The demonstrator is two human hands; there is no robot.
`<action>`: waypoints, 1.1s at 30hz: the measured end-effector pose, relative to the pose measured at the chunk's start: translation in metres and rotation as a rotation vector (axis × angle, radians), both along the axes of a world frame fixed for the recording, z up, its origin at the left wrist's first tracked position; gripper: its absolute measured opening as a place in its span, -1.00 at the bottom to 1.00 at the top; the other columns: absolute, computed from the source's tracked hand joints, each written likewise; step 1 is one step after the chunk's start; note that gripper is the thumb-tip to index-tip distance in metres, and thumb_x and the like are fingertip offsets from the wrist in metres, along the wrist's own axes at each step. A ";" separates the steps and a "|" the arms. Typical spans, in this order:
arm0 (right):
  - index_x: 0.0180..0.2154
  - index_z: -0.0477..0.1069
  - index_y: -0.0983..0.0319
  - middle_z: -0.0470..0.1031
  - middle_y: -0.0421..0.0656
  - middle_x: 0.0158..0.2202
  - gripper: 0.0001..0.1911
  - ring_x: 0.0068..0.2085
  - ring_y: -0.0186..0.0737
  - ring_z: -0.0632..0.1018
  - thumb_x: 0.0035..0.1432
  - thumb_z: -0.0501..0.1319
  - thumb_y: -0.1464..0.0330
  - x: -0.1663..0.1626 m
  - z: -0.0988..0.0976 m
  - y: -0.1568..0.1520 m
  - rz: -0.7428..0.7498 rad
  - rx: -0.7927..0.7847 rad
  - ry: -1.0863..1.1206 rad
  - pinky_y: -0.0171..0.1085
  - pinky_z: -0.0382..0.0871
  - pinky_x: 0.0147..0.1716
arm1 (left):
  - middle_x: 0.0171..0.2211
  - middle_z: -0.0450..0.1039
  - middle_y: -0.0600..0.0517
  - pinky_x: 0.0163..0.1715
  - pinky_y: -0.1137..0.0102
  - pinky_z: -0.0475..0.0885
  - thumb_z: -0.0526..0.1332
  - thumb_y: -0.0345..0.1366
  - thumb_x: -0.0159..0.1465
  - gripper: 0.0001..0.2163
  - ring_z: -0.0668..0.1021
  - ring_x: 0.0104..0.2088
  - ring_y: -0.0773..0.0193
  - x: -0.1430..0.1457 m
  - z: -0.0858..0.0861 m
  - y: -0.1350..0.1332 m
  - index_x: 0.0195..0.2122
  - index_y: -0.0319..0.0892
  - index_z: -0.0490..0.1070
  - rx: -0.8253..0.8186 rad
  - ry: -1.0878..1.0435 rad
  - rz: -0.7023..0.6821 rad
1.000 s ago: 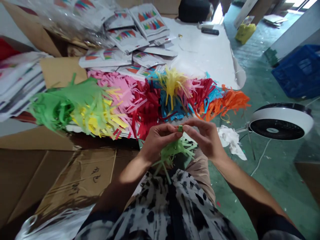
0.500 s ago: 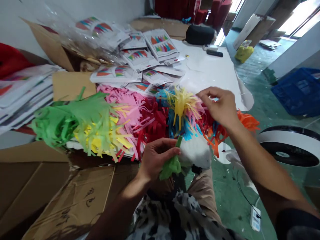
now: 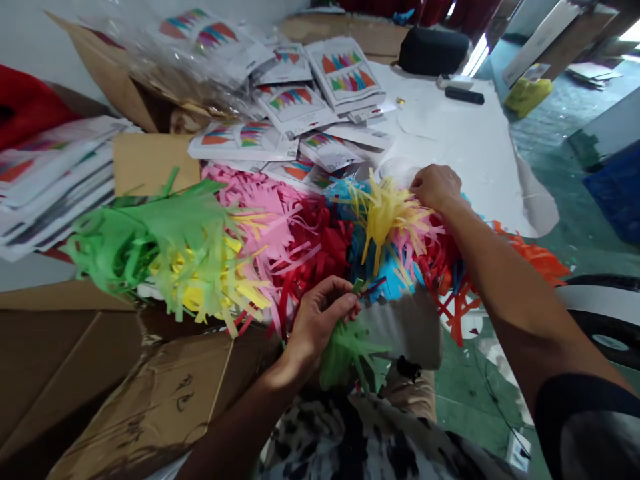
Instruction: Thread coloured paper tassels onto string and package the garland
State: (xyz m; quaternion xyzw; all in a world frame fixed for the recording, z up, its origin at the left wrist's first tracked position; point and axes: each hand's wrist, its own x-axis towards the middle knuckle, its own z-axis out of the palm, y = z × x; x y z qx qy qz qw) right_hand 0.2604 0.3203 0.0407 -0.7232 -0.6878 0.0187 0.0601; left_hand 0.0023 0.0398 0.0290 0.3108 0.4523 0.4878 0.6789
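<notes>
My left hand [image 3: 325, 313] pinches the top of a green paper tassel [image 3: 353, 347] near the table's front edge, and its fringe hangs below. A thin dark red strip sticks out to the right by the fingertips. My right hand [image 3: 437, 187] reaches to the far side of the tassel row, fingers curled at the edge of a yellow tassel [image 3: 383, 213]; what they hold, if anything, is hidden. Close to that hand lie pink, red and blue [image 3: 400, 283] tassels. Orange tassels [image 3: 540, 257] lie beyond my right forearm. On the left are green tassels [image 3: 165, 220] and red tassels [image 3: 325, 240].
Printed packets [image 3: 295, 110] are heaped behind the tassels, beside clear plastic wrap. A black case [image 3: 433, 50] and a dark small device [image 3: 464, 95] lie on the white table cover [image 3: 465, 147]. An open cardboard box [image 3: 165, 400] stands at the lower left.
My right hand has moved away to the back of the tassels, its fingers curling down. The green tassel's fringe now hangs spread out under my left hand. The view has shifted left.
</notes>
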 end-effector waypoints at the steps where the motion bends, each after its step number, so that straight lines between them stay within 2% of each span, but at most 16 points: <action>1: -0.22 0.68 0.23 0.65 0.08 -0.14 -0.83 0.02 0.25 0.59 0.11 0.34 0.43 0.001 0.000 -0.001 0.003 0.007 0.004 0.13 0.46 0.02 | -0.46 0.53 0.10 -0.41 0.49 0.33 0.45 -0.16 0.23 -0.77 0.46 -0.47 0.40 0.001 -0.001 0.000 -0.31 -0.17 0.49 0.004 0.005 0.008; 6: -0.16 0.62 0.33 0.63 0.14 -0.14 -0.82 0.02 0.22 0.59 0.26 0.25 0.42 0.003 0.011 -0.016 0.009 0.087 0.026 0.20 0.34 0.12 | -0.47 0.53 0.09 -0.42 0.48 0.36 0.47 -0.06 0.24 -0.71 0.47 -0.48 0.39 0.007 -0.004 -0.005 -0.27 -0.18 0.53 0.052 0.090 0.047; 9: -0.05 0.57 0.39 0.64 0.17 -0.11 -0.75 0.01 0.09 0.59 0.36 0.19 0.41 0.004 0.027 -0.033 0.044 0.255 0.083 0.16 0.26 0.17 | -0.45 0.57 0.07 -0.42 0.48 0.38 0.48 -0.07 0.24 -0.72 0.48 -0.48 0.39 0.009 -0.004 -0.012 -0.24 -0.19 0.58 0.072 0.123 0.059; 11: 0.00 0.55 0.39 0.65 0.14 -0.10 -0.74 -0.04 -0.04 0.60 0.38 0.18 0.42 0.001 0.041 -0.056 0.131 0.372 0.203 0.04 0.30 0.13 | -0.43 0.59 0.05 -0.40 0.48 0.40 0.47 -0.09 0.25 -0.75 0.49 -0.47 0.40 0.010 -0.004 -0.016 -0.27 -0.19 0.60 0.087 0.144 0.068; 14: 0.04 0.57 0.26 0.69 -0.04 -0.16 -0.74 -0.20 -0.20 0.62 0.39 0.19 0.40 -0.013 0.059 -0.117 0.296 0.423 0.521 -0.15 0.44 -0.09 | -0.40 0.60 0.04 -0.36 0.47 0.44 0.47 -0.11 0.25 -0.76 0.53 -0.44 0.38 0.012 -0.003 -0.023 -0.30 -0.19 0.61 0.122 0.173 0.115; 18: -0.22 0.64 0.13 0.66 -0.23 -0.33 -0.88 -0.35 -0.24 0.59 0.31 0.38 0.24 -0.038 0.062 -0.219 0.482 0.197 0.783 -0.23 0.47 -0.34 | -0.43 0.58 0.05 -0.36 0.47 0.44 0.45 -0.08 0.27 -0.75 0.54 -0.42 0.35 0.018 -0.001 -0.033 -0.33 -0.17 0.61 0.193 0.251 0.191; 21: -0.28 0.60 0.14 0.61 -0.24 -0.41 -0.85 -0.41 -0.27 0.56 0.34 0.36 0.23 -0.048 0.051 -0.269 0.468 0.093 0.900 -0.28 0.44 -0.43 | -0.43 0.58 0.05 -0.36 0.47 0.44 0.44 -0.09 0.29 -0.76 0.54 -0.42 0.35 0.024 0.001 -0.042 -0.32 -0.16 0.61 0.236 0.279 0.198; 26: -0.25 0.59 0.14 0.58 -0.22 -0.39 -0.83 -0.38 -0.28 0.56 0.36 0.35 0.21 -0.046 0.034 -0.294 0.461 0.068 0.948 -0.28 0.45 -0.38 | -0.41 0.59 0.07 -0.33 0.49 0.45 0.42 -0.14 0.32 -0.83 0.55 -0.40 0.36 0.033 0.004 -0.056 -0.29 -0.14 0.62 0.284 0.282 0.158; 33: -0.24 0.58 0.14 0.60 -0.22 -0.35 -0.85 -0.34 -0.27 0.57 0.39 0.32 0.23 -0.044 0.034 -0.309 0.487 0.029 0.986 -0.28 0.46 -0.34 | -0.42 0.57 0.06 -0.36 0.47 0.44 0.42 -0.13 0.31 -0.81 0.52 -0.42 0.35 0.036 0.011 -0.066 -0.30 -0.16 0.61 0.288 0.284 0.120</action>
